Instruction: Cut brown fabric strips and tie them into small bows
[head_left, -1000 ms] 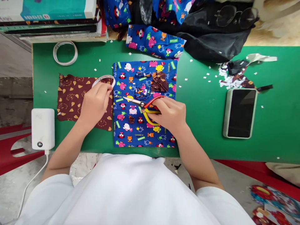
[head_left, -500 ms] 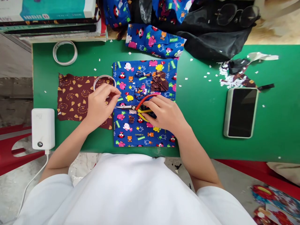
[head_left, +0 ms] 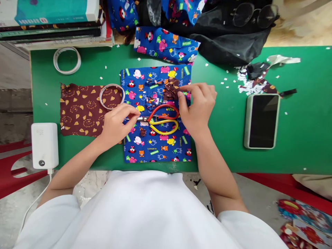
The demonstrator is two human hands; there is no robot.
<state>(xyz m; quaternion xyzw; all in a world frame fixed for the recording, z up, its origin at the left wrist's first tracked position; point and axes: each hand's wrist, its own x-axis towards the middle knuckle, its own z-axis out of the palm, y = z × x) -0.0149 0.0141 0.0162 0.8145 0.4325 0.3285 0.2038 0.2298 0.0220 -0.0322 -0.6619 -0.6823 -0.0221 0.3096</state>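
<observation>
A blue cartoon-print cloth (head_left: pixel 155 148) lies flat on the green table (head_left: pixel 223 138). On it rest red-and-yellow scissors (head_left: pixel 163 121), untouched at the handles. My left hand (head_left: pixel 116 123) is pinched shut by the scissor blades, and what the fingertips hold is hidden. My right hand (head_left: pixel 198 105) reaches to a small pile of brown fabric scraps (head_left: pixel 171 90) at the top of the cloth, thumb and forefinger closed on one. A clear tape ring (head_left: pixel 112 96) lies on the brown patterned cloth (head_left: pixel 80 109), just above my left hand.
A phone (head_left: pixel 261 120) lies at the right, with paper and fabric scraps (head_left: pixel 252 81) above it. A second tape ring (head_left: pixel 66 60), stacked books (head_left: pixel 52 20), more blue fabric (head_left: pixel 166 45), a black bag (head_left: pixel 233 45) and glasses (head_left: pixel 255 15) line the back. A white charger (head_left: pixel 44 145) sits at the left edge.
My right hand let go of the scissors, which now lie on the blue cloth, and moved up to the brown scraps. My left hand left the tape ring and moved to the blades.
</observation>
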